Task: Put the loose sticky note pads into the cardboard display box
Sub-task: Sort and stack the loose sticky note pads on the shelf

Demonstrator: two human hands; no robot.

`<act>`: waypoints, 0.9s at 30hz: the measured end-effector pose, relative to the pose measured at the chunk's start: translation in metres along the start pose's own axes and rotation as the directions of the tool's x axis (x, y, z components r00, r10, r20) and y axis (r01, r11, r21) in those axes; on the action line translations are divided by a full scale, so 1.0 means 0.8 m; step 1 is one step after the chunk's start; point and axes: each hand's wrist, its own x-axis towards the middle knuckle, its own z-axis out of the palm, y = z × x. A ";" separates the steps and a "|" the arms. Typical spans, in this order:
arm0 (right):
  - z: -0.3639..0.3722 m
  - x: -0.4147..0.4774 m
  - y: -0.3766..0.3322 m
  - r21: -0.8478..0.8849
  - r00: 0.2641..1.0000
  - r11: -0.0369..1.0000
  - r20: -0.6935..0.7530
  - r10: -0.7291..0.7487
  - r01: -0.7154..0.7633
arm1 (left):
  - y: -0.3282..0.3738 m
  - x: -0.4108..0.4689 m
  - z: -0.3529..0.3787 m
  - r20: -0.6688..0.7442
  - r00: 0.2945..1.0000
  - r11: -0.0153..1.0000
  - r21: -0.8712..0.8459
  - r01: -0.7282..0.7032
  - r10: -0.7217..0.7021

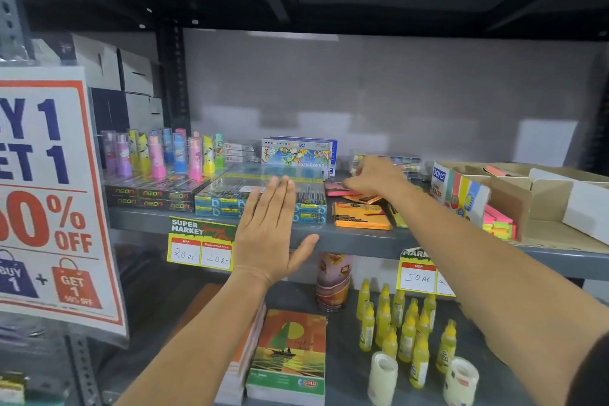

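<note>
Fingers of the right hand are being curled down over a pink pad at the back of the shelf; whether it is being pinched cannot be told. The left hand is being held flat and empty, fingers together, before the pen packs. More pads are lying just beside, orange and loose, with the box near on the right, neon pads already inside. Slippage is being risked, it seems: a thin pad grabbed from above may be dropped or knocked off the edge. Glue bottles are being shown below in a dim shop aisle.
</note>
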 end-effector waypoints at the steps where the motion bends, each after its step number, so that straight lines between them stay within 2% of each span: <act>1: -0.003 0.001 0.006 -0.014 1.000 1.000 0.025 0.008 -0.008 | 0.000 0.000 0.000 -0.003 1.000 1.000 -0.001 0.000 0.000; 5: -0.010 -0.001 0.019 -0.065 0.975 0.997 0.212 0.061 -0.048 | 0.000 -0.001 0.001 -0.026 1.000 1.000 -0.002 0.000 0.000; 8: -0.013 -0.003 0.024 -0.053 0.966 0.998 0.254 0.045 -0.032 | 0.000 -0.001 0.001 -0.040 0.999 1.000 0.001 -0.001 0.001; 16: -0.013 0.001 0.019 -0.161 0.984 0.986 0.177 0.000 0.029 | 0.001 -0.001 0.002 -0.040 0.999 1.000 0.013 0.000 0.001; 27: -0.048 -0.019 0.006 -0.187 0.979 0.981 0.203 -0.010 0.049 | 0.001 -0.001 0.001 -0.038 0.999 1.000 0.008 0.003 -0.002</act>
